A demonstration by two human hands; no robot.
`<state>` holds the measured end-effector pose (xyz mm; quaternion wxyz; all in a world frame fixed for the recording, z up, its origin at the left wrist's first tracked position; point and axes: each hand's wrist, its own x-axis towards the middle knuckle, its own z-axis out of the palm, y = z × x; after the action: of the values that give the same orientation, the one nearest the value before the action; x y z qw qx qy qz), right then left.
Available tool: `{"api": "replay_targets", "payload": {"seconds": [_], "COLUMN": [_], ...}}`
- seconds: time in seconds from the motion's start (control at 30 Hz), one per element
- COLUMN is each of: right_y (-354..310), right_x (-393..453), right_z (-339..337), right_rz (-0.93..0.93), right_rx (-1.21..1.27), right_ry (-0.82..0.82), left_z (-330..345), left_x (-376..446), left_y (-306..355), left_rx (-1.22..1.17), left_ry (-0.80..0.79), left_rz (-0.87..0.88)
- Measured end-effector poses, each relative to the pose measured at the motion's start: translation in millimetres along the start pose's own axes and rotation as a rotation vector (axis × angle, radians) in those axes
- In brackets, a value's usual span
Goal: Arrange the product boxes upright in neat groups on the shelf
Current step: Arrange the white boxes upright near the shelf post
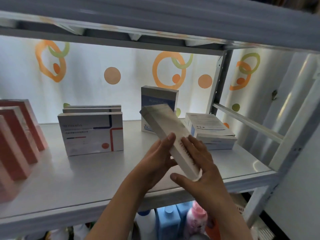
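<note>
Both hands hold one flat white box tilted in the air above the grey shelf. My left hand presses its left face and my right hand grips its near end and right face. Behind it a blue and grey box stands upright. To the right, two white boxes lie flat in a stack. At centre left three white boxes with a red and blue line print stand on their long edges in a row. Several pink boxes stand upright at the far left.
The shelf's metal upright and a side rail close off the right end. Another shelf board hangs low overhead. Bottles of blue and pink liquid stand on the level below.
</note>
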<state>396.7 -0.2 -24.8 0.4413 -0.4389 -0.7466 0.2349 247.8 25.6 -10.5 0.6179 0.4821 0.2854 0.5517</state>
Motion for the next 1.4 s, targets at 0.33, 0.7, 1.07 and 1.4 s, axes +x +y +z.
{"api": "replay_targets", "payload": {"seconds": [0.33,0.7,1.07,1.4], "right_y": [4,16,20,62], "right_x": [8,4,8,16], "right_z": [7,15,-9,-61], "right_rz": [0.054,0.098,0.215,0.223], "right_rx": [-0.093,-0.043,-0.269,-0.196], "right_ry": [0.187,0.228,0.199,0.413], "left_z": [-5,-3,13,48], "left_x": [4,7,9,59], "left_y": [1,-2,-5,-18], "left_rx": [-0.015,0.067,0.128,0.692], "left_ry": [0.249,0.235,-0.022,-0.108], "left_rz": [0.062,0.065,-0.011,0.211]}}
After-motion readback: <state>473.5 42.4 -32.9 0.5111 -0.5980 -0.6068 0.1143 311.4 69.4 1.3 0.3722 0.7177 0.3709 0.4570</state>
